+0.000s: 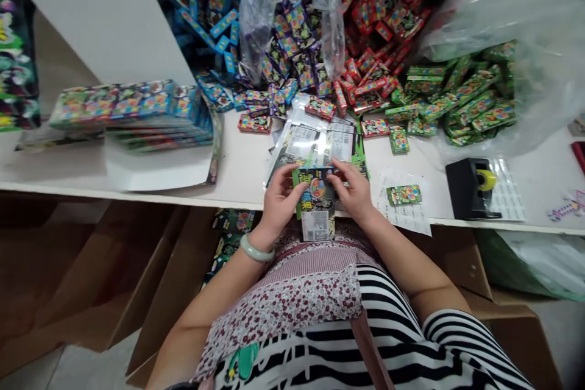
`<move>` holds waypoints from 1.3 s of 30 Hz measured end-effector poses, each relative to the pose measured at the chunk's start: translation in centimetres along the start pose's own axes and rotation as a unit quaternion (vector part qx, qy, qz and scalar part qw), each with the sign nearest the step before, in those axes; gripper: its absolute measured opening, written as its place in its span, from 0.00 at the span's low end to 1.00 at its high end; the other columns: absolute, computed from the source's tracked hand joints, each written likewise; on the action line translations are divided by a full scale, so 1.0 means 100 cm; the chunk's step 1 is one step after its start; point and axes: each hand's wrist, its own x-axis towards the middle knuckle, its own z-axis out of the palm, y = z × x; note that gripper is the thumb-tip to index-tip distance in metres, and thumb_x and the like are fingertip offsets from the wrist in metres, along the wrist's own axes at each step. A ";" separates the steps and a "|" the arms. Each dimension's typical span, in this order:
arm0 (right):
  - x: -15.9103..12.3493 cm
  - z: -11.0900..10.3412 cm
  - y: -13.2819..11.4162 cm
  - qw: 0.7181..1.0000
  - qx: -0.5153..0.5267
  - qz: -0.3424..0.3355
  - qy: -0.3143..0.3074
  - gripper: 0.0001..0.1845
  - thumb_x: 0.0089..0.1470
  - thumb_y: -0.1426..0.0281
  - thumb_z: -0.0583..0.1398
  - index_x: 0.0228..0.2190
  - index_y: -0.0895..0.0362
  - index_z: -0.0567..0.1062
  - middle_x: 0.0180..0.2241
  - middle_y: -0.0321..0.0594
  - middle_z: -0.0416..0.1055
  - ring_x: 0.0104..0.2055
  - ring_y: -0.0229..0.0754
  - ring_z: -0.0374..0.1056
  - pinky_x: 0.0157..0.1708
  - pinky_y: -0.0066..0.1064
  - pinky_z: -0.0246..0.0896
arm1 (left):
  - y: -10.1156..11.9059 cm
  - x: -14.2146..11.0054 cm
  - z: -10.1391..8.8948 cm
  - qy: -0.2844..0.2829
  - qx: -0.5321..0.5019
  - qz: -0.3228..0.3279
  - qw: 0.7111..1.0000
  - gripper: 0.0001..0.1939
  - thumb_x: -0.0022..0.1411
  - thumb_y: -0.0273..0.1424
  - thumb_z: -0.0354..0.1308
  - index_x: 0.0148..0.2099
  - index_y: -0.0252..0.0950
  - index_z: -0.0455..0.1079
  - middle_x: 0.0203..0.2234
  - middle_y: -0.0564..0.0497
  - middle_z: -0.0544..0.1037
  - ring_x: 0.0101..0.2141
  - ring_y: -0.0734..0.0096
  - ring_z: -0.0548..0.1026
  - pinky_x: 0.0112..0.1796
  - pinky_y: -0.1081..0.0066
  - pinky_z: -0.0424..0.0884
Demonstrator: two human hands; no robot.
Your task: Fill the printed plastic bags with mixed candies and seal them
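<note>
Both my hands hold a flat printed packet [316, 204] upright at the table's front edge. It is black and green, with coloured balls on it and a white label at its lower part. My left hand [280, 200] pinches its left side, thumb on the front. My right hand [355, 194] grips the upper right side between thumb and fingers. Just behind them lies a pile of similar flat printed packets [299, 139] with glossy, see-through parts. A small red box [320, 108] rests on top of that pile.
Heaps of small blue boxes [223, 24], purple boxes [301, 67], red boxes [375, 82] and green boxes [475, 100] cover the back. A white tray [158, 167] with stacked packs stands left. At right are a tape dispenser [464, 186] and a single green box [404, 195] on paper.
</note>
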 end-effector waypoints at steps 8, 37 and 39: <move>-0.004 -0.003 -0.005 0.997 -0.064 -0.022 -0.038 0.23 0.67 0.66 0.52 0.60 0.54 0.70 0.58 0.46 0.73 0.60 0.48 0.69 0.60 0.46 0.64 | 0.001 0.005 0.001 0.024 -0.100 -0.058 0.993 0.22 0.60 0.42 0.68 0.52 0.42 0.68 0.41 0.50 0.77 0.38 0.70 0.79 0.38 0.70 0.78; 0.052 -0.037 -0.029 0.960 0.208 0.140 -0.126 0.15 0.47 0.57 0.65 0.25 0.54 0.71 0.22 0.32 0.69 0.23 0.34 0.60 0.24 0.30 0.59 | 0.045 0.049 -0.009 -0.015 -0.143 -0.126 0.982 0.07 0.52 0.31 0.66 0.32 0.35 0.72 0.27 0.54 0.75 0.29 0.75 0.72 0.33 0.72 0.69; 0.052 -0.038 -0.030 0.964 0.193 0.119 -0.136 0.15 0.46 0.56 0.66 0.26 0.55 0.73 0.24 0.34 0.71 0.25 0.35 0.63 0.26 0.31 0.61 | 0.045 0.051 -0.010 -0.026 -0.147 -0.136 0.979 0.08 0.51 0.32 0.66 0.32 0.35 0.71 0.27 0.55 0.75 0.29 0.75 0.71 0.33 0.72 0.69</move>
